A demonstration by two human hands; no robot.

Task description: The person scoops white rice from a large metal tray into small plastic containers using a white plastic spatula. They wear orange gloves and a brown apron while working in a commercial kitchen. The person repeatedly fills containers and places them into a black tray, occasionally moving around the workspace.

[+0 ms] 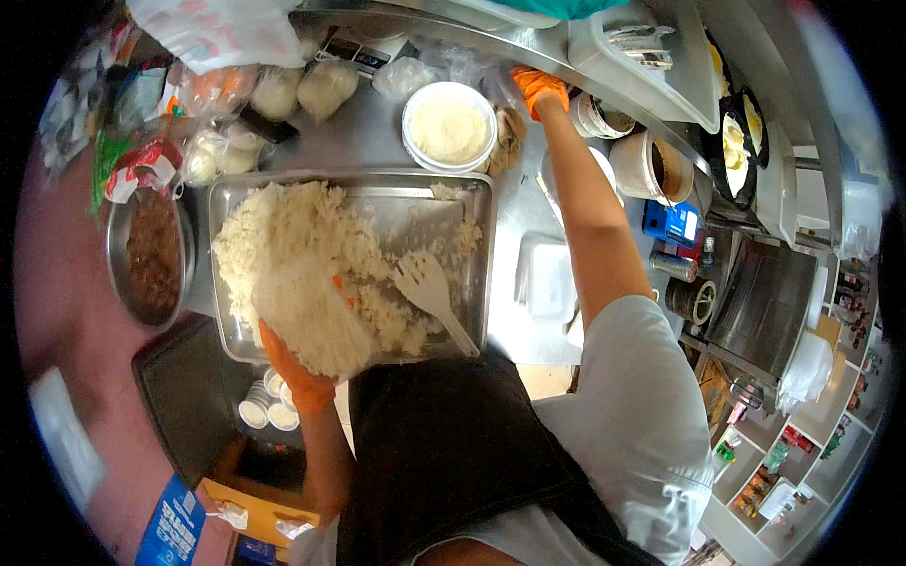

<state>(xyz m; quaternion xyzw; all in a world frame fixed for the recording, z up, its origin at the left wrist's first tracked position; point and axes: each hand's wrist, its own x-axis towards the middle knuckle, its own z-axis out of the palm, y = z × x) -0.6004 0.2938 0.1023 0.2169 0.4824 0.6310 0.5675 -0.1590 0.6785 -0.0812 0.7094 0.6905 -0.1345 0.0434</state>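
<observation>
My left hand [296, 375], in an orange glove, grips a blurred clear container heaped with pale grains that look like cooked rice [315, 318]. Orange fingertips show on its far side. It is over a rectangular steel tray [456, 185] piled with the same rice [297, 212]. A white fork-ended serving spoon [428, 286] rests in the tray, its handle towards me. At the back, my right hand [540, 90], also gloved in orange, reaches in beside clear plastic bags [460, 60] under a shelf edge. Its fingertips are hard to make out; whether it grasps anything is unclear.
A white tub of pale powder or grains [449, 127] stands behind the tray. Left is a steel bowl of brown food [152, 262]. Tubs [648, 166] line the right, near a clear plastic container [548, 276]. A metal shelf edge [495, 46] overhangs the back.
</observation>
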